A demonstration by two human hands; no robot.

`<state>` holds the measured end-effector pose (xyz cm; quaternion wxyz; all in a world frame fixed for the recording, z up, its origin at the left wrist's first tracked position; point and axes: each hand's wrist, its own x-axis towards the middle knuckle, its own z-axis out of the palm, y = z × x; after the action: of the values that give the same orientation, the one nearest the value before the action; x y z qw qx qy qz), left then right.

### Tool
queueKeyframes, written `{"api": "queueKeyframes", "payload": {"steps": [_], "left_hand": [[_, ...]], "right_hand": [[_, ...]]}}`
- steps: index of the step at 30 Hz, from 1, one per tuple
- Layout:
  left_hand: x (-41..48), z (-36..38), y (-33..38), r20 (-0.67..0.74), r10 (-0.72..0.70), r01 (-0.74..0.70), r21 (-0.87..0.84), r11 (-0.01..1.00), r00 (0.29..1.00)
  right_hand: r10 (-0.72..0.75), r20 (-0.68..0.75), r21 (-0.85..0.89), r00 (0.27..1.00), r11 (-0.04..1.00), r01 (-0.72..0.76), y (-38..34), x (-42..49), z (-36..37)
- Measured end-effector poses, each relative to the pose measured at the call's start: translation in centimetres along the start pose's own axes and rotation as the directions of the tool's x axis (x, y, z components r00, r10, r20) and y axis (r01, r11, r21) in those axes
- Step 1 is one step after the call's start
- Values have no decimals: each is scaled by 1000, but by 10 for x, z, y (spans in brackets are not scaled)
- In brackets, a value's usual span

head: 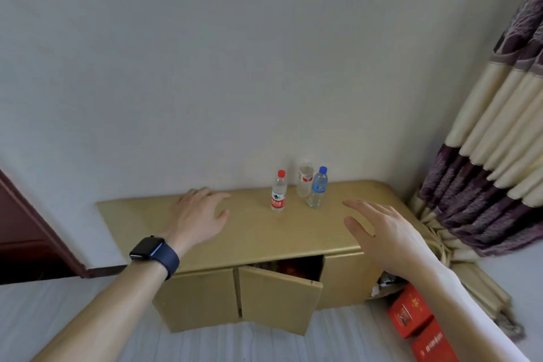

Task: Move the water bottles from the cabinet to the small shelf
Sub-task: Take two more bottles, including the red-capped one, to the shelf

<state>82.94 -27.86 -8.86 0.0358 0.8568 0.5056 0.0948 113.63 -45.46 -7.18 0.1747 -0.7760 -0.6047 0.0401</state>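
Three water bottles stand upright near the back of the low yellow cabinet's top point(258, 232), close to the wall. One has a red cap and red label point(278, 192). Another has a blue cap and blue label point(317, 189). A clear bottle with a white cap point(304, 178) stands just behind the blue one. My left hand point(199, 214), with a dark watch on its wrist, hovers over the cabinet top left of the bottles, fingers spread, holding nothing. To the right of the bottles my right hand point(385, 229) is out with its fingers straight and empty. No small shelf is in view.
The cabinet's middle door point(279, 300) hangs ajar, dark contents behind it. Red boxes point(417, 320) lie on the floor at the cabinet's right end. A purple and cream curtain point(499, 138) hangs at the right. A dark wooden door frame point(35, 232) is at the left.
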Motion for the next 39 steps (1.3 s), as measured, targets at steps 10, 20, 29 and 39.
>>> {"api": "queueKeyframes", "payload": {"steps": [10,20,29,39], "left_hand": [[173,104,-6,237,49,-46,-17,999,970],[349,173,12,372,-72,77,3,997,926],[429,257,61,483,-100,62,96,994,870],[422,291,58,458,-126,81,115,990,880]], "right_hand": [[125,153,-58,980,991,-117,46,180,74],[167,313,-145,935,981,-127,102,431,165],[293,432,-475,853,878,-61,132,546,268],[118,411,-361,904,931,43,105,542,307]]}}
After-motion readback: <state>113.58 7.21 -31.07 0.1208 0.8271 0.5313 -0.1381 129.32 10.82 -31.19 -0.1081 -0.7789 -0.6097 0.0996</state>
